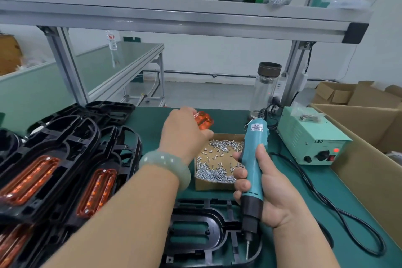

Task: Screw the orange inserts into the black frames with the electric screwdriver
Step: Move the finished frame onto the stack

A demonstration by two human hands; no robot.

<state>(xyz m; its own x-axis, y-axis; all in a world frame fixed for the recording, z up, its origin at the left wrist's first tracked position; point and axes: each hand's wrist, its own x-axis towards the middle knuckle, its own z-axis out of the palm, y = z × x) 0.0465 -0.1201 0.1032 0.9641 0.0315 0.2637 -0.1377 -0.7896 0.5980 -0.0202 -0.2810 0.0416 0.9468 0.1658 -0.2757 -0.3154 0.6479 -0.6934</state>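
The right hand [269,198] is wrapped round one electric screwdriver [253,159], its bit held down over one empty black frame [195,230] at the near edge of the worktop [150,119]. Three fitted frames [71,137] are crowded along the left. Beyond one screw box [217,159], one orange insert [203,121] is gripped by the left hand [185,130].

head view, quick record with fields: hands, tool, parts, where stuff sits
left hand: holds an orange insert at the far side of the screw box
right hand: grips the screwdriver, bit pointing down
empty frame: flat at the near edge, below the bit, no insert in it
done frames: piled at left, inserts fitted
power supply: right of the box, red light on
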